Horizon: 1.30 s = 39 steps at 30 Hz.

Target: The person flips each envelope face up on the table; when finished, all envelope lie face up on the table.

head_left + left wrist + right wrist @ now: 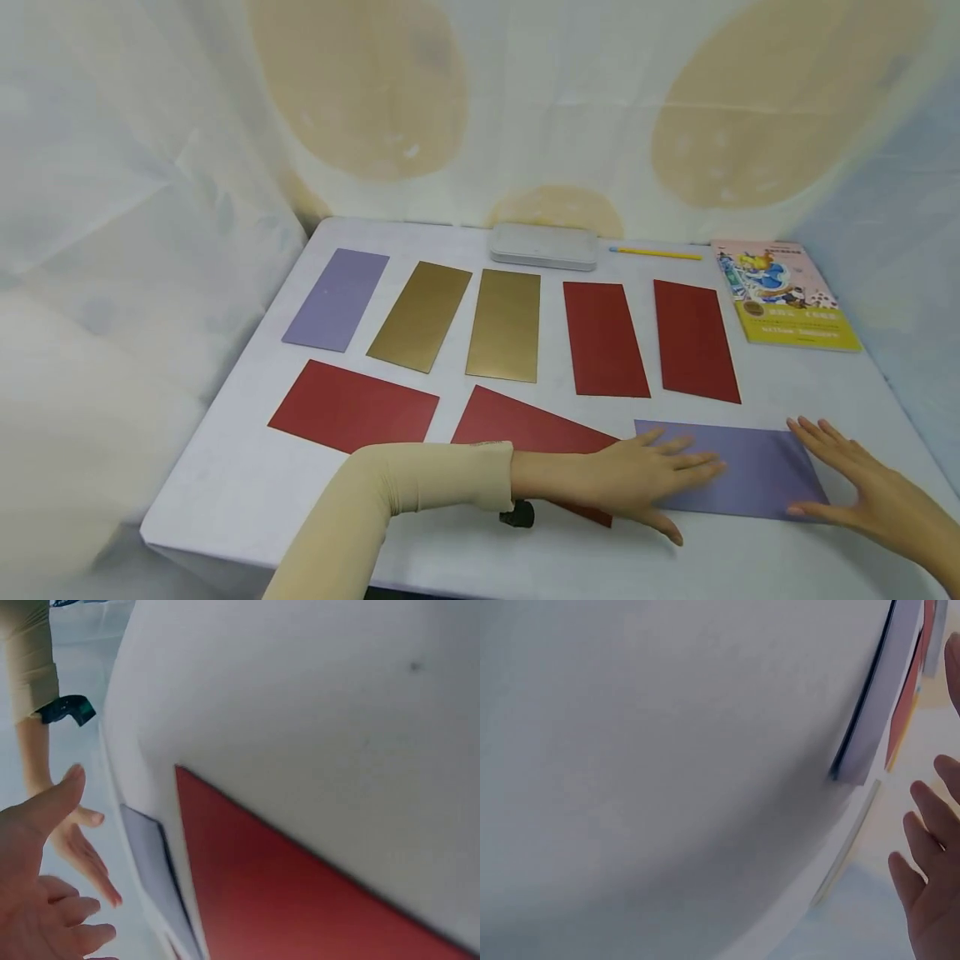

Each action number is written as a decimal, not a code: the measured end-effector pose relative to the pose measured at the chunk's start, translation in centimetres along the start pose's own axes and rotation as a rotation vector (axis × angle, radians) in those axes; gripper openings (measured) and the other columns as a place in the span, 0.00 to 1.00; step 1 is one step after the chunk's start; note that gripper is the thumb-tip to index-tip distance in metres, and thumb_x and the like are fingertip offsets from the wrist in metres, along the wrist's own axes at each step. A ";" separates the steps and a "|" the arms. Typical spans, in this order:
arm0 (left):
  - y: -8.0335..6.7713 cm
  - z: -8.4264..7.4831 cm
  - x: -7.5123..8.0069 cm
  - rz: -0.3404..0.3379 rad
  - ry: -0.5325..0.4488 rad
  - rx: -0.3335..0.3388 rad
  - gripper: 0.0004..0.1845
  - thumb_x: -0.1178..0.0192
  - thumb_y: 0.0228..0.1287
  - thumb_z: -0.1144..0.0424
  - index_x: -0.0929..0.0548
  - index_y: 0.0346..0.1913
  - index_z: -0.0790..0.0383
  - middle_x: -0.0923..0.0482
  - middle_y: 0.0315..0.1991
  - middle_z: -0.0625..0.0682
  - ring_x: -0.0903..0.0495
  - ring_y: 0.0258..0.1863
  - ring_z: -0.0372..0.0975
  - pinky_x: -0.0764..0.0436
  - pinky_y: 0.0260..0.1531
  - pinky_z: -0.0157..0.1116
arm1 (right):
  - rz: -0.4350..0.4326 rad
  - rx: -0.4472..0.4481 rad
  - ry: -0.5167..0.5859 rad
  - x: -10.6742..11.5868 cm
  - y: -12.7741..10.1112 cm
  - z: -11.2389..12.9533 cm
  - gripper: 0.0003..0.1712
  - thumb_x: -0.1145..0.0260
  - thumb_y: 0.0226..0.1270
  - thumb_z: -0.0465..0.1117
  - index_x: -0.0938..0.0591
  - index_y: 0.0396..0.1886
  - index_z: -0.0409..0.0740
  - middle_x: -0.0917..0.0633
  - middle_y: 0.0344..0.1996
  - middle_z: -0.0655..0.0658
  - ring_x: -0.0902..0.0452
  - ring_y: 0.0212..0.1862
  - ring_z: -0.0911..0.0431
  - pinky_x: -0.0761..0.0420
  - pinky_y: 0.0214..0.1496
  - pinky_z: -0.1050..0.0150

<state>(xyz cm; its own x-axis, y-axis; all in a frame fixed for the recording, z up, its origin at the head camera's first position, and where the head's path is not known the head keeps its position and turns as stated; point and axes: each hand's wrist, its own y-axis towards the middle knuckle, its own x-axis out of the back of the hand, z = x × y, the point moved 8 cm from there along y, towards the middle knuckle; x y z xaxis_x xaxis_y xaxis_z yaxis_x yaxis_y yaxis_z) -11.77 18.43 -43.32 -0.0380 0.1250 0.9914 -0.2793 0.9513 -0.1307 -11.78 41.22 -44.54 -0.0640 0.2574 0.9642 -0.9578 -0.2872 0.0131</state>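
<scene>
Purple sheet (pixel 742 477), long axis left-right, under flat open left hand (pixel 641 482); right hand (pixel 862 483) likewise open.

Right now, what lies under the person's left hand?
The left hand rests flat on the near purple envelope, covering its left end. Below the wrist lies a red envelope; whether the two envelopes overlap is hidden.

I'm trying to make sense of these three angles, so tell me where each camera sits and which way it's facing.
Head: worn on the head, looking forward and down at the table with coloured envelopes; both hands, left hand and right hand, lie flat on the purple envelope.
Left wrist: low at the table edge, facing a red envelope; the left hand's fingers show.
Right wrist: skims the tabletop; right fingers show.
Shared: the purple envelope appears in all three.
</scene>
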 end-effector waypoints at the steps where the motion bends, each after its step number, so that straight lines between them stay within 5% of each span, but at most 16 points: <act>1: 0.1 0.1 -0.1 0.006 -0.043 0.010 0.55 0.50 0.56 0.26 0.60 0.78 0.49 0.58 0.77 0.40 0.58 0.74 0.37 0.60 0.71 0.38 | -0.004 -0.004 0.015 0.0 -0.2 -0.2 0.69 0.20 0.40 0.56 0.51 0.78 0.49 0.43 0.70 0.27 0.66 0.74 0.37 0.65 0.67 0.34; 5: 0.2 0.9 -0.5 0.018 -0.183 0.059 0.53 0.42 0.56 0.31 0.52 0.77 0.51 0.50 0.75 0.40 0.53 0.73 0.34 0.59 0.69 0.30 | 0.000 -0.026 -0.004 0.0 -0.6 -1.0 0.66 0.19 0.37 0.56 0.42 0.76 0.45 0.35 0.64 0.24 0.50 0.71 0.35 0.41 0.58 0.31; 9: 0.1 1.5 -0.8 -0.004 -0.181 0.099 0.53 0.38 0.54 0.33 0.46 0.76 0.55 0.42 0.72 0.47 0.45 0.72 0.39 0.49 0.68 0.30 | 0.098 -0.081 -0.046 -0.5 -0.4 -1.8 0.65 0.21 0.37 0.61 0.38 0.72 0.36 0.32 0.59 0.19 0.34 0.55 0.23 0.27 0.46 0.34; 18: 0.4 2.2 -1.8 0.029 -0.068 0.176 0.54 0.38 0.50 0.29 0.41 0.74 0.56 0.37 0.70 0.53 0.39 0.69 0.41 0.42 0.67 0.33 | 0.253 -0.167 -0.011 -2.3 -0.4 -2.6 0.63 0.22 0.40 0.61 0.37 0.69 0.28 0.35 0.60 0.18 0.34 0.56 0.25 0.27 0.49 0.35; 31: 1.0 2.0 -1.8 0.056 0.010 0.168 0.49 0.42 0.55 0.29 0.38 0.73 0.56 0.32 0.67 0.51 0.33 0.65 0.39 0.38 0.63 0.30 | 0.254 -0.162 -0.020 -2.2 -0.8 -2.5 0.62 0.22 0.40 0.60 0.37 0.69 0.29 0.34 0.60 0.19 0.33 0.56 0.26 0.26 0.48 0.36; 35: 1.1 2.3 -1.9 0.066 -0.009 0.182 0.49 0.43 0.55 0.29 0.37 0.73 0.55 0.32 0.66 0.48 0.33 0.65 0.37 0.36 0.62 0.28 | 0.226 -0.148 -0.025 -2.0 -1.3 -2.7 0.64 0.23 0.39 0.63 0.39 0.73 0.41 0.32 0.60 0.22 0.31 0.56 0.27 0.27 0.48 0.35; 37: 1.1 2.6 -2.0 0.076 -0.045 0.196 0.48 0.43 0.55 0.28 0.37 0.73 0.54 0.33 0.67 0.46 0.34 0.65 0.36 0.35 0.60 0.28 | 0.173 -0.126 -0.045 -1.6 -1.6 -2.8 0.62 0.23 0.38 0.64 0.37 0.74 0.50 0.28 0.62 0.29 0.28 0.54 0.29 0.26 0.47 0.37; 39: 1.0 3.0 -2.1 0.087 -0.104 0.219 0.48 0.43 0.55 0.28 0.37 0.73 0.52 0.34 0.67 0.43 0.35 0.66 0.34 0.32 0.58 0.27 | 0.104 -0.101 -0.067 -1.1 -1.8 -3.0 0.57 0.23 0.37 0.63 0.33 0.72 0.59 0.31 0.67 0.50 0.23 0.51 0.35 0.24 0.46 0.39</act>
<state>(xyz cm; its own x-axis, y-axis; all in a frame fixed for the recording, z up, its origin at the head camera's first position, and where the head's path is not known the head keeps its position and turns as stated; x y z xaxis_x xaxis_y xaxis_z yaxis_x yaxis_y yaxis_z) -14.81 18.26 -45.51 -0.1664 0.1638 0.9724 -0.4710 0.8531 -0.2243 -10.79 44.19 -46.41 -0.1490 0.1676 0.9745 -0.9704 -0.2143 -0.1115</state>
